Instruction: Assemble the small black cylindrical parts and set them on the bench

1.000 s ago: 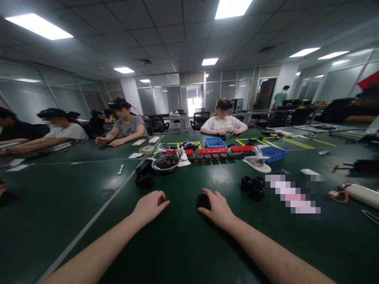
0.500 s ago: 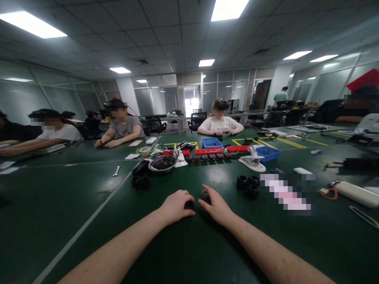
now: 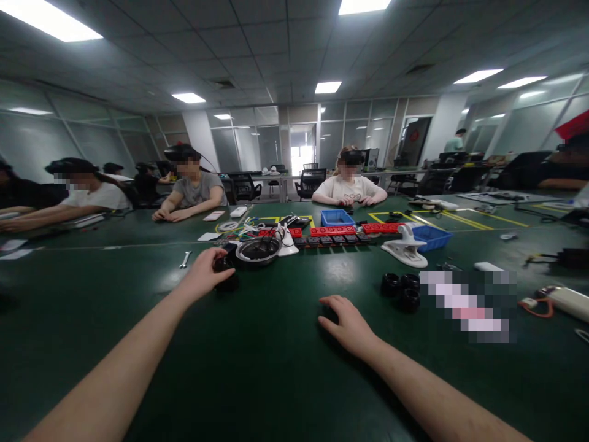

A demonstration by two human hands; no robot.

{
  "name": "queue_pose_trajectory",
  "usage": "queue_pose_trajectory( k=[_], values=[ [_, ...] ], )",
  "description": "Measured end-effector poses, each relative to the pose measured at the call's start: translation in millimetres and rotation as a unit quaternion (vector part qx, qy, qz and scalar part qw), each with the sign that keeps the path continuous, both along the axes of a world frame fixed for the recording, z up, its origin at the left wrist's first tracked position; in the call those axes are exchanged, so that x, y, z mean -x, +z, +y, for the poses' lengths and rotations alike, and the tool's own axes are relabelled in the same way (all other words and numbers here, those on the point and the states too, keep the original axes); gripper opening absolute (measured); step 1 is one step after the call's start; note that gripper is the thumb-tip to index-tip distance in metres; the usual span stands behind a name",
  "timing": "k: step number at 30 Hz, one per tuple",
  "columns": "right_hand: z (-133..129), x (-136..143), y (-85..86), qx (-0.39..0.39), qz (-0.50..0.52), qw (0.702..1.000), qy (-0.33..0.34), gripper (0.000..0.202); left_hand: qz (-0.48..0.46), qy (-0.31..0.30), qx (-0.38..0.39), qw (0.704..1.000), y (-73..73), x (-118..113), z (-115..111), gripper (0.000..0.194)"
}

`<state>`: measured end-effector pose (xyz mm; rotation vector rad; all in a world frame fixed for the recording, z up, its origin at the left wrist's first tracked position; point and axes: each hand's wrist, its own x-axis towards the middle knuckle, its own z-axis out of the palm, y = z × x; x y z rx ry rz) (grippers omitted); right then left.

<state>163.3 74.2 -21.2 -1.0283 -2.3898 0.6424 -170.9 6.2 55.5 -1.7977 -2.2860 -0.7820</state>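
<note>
My left hand (image 3: pixel 202 276) is closed round a black round part (image 3: pixel 223 264), left of the metal bowl (image 3: pixel 257 250). Another dark part shows just below it, partly hidden by the fingers. Nothing is in my right hand (image 3: pixel 347 325), which rests on the green table (image 3: pixel 276 368) with thumb and fingers apart. To its right, several black round parts (image 3: pixel 401 288) stand in a tight group.
Beyond the hands lie a row of red strips (image 3: pixel 331 231), a blue bin (image 3: pixel 337 218), a second blue bin (image 3: pixel 430 238) and a white clamp stand (image 3: pixel 405 248). A wrench (image 3: pixel 185 259) lies at left. Several people sit around the table.
My left hand has moved left and forward from the middle, onto the black parts beside the bowl. My right hand stays near its place. The view has shifted slightly.
</note>
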Motion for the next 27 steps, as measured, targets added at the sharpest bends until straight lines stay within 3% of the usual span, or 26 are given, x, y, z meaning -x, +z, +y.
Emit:
queue_pose_trajectory(
  k=[4, 8, 14, 17, 21, 27],
  values=[
    [0.0, 1.1, 2.9, 0.004, -0.005, 1.0, 0.001, 0.029, -0.011, 0.016, -0.014, 1.0, -18.4, 22.8, 13.4, 0.045],
    [1.7, 2.4, 2.8, 0.008, -0.013, 1.0, 0.01, 0.029, -0.005, 0.028, -0.008, 1.0, -31.8, 25.1, 17.0, 0.042],
    [3.6, 2.5, 1.0, 0.007, -0.019, 1.0, 0.024, 0.029, 0.026, 0.03, 0.014, 0.999, -34.4, 24.2, 16.0, 0.04],
    [3.4, 2.3, 1.2, 0.007, -0.02, 0.999, 0.026, 0.028, 0.081, 0.004, 0.053, 0.995, -37.9, 26.6, 15.2, 0.047],
    [3.3, 2.7, 1.1, -0.002, -0.025, 0.999, 0.03, 0.027, 0.14, -0.015, 0.108, 0.984, -44.6, 28.2, 13.6, 0.041],
    [1.3, 1.3, 1.8, -0.007, -0.022, 0.999, 0.027, 0.025, 0.165, -0.008, 0.115, 0.98, -43.7, 25.4, 12.9, 0.042]
  ],
)
